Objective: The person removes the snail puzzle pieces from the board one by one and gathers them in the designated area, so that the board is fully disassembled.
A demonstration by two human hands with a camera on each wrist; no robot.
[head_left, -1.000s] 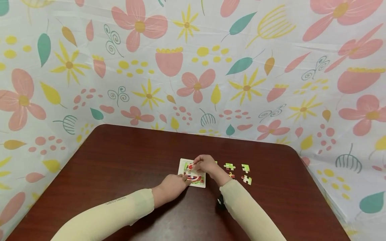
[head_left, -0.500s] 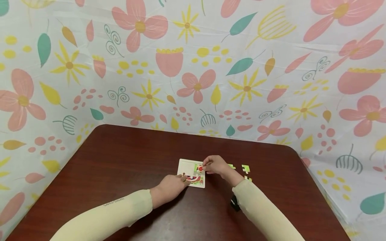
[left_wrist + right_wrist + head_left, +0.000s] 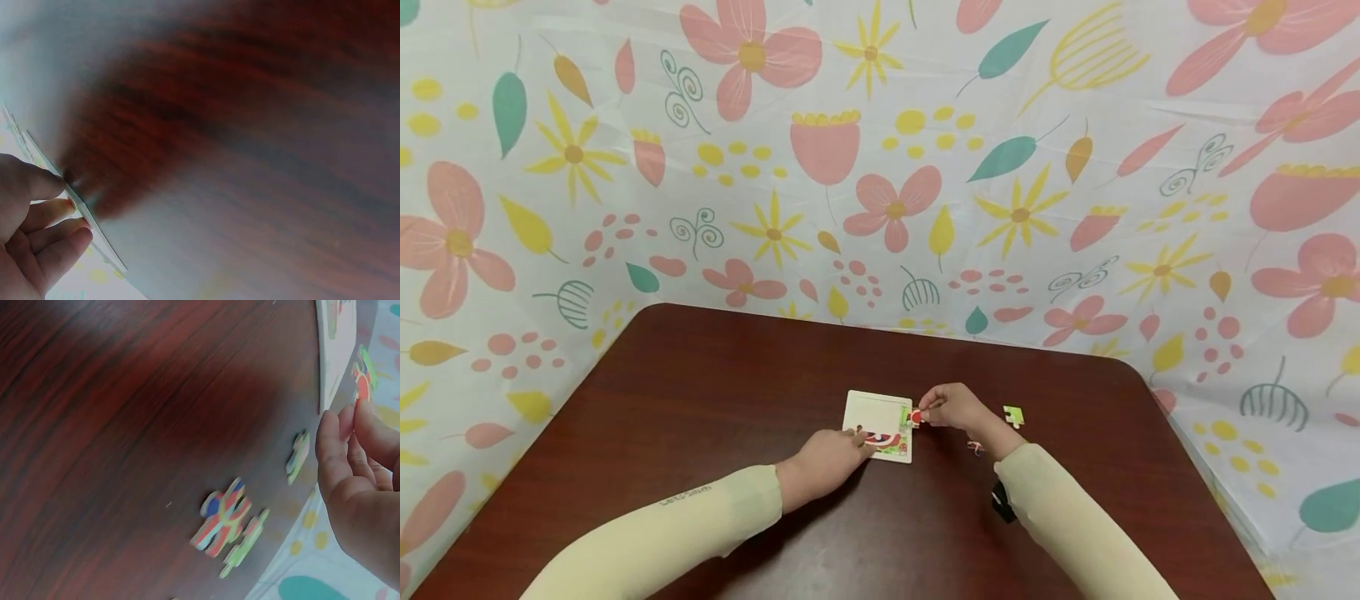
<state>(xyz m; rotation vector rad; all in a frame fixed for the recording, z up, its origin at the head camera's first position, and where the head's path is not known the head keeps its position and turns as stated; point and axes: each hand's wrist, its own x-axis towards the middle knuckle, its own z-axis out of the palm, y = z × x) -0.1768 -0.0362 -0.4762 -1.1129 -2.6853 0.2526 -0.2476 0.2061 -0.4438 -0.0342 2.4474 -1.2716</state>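
Note:
In the head view, a white-rimmed puzzle board [image 3: 871, 408] lies near the table's middle. Joined picture pieces [image 3: 880, 440] in red, white and green fill its lower part; its upper part shows pale backing. My left hand [image 3: 827, 462] rests on the board's lower left, its fingertips covering part of the picture. In the left wrist view, the thumb and fingertips press along the board's edge [image 3: 103, 240]. My right hand [image 3: 955, 408] pinches a red and green puzzle piece [image 3: 914, 417] at the board's right edge. The right wrist view shows that piece [image 3: 362, 381] raised between thumb and fingers.
Loose puzzle pieces lie right of the board: a green one [image 3: 1013, 416] and a red and blue one [image 3: 975, 447], partly behind the right wrist. Several appear in the right wrist view, including a striped piece [image 3: 223, 517]. A flowered cloth [image 3: 880, 167] hangs behind the table [image 3: 737, 375].
My right hand has moved right, bringing the red and green puzzle piece from over the board's upper left to its right edge. The left hand has stayed on the board.

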